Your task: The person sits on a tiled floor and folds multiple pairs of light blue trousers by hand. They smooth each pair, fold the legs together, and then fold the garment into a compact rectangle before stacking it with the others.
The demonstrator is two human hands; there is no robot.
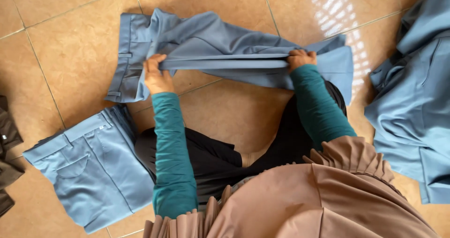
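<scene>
— What do you have in your hands at this moment?

— You hold a pair of blue-grey trousers [220, 50], stretched sideways above the tiled floor [70, 46] in front of your knees. The waistband with its belt loops is at the left end and lies partly on the tiles; the legs go to the right and are folded along their length, so a straight ridge of cloth runs between your two hands.

— And how are the hands?

— Your left hand [157, 74] is closed on the cloth just beside the waistband, the fingers curled over the ridge. Your right hand [301, 58] is clamped on the same ridge near the leg ends, the fingers together around the fold. Both arms wear teal sleeves [171, 149].

— What lies around the trousers?

— At your left knee there is a folded pair of the same blue-grey trousers [91, 167], flat on the floor, with a back pocket showing on top. It is near the held pair but I cannot tell if they touch. Further left, at the edge of the view, there is a dark brown garment [7, 139], only partly visible. On your right side lies a heap of more blue-grey clothing [412, 107], not folded, well apart from your right hand. You sit on the floor with a black skirt [211, 158] over your legs, and a brown pleated cloth [300, 205] fills the bottom of the view.
</scene>
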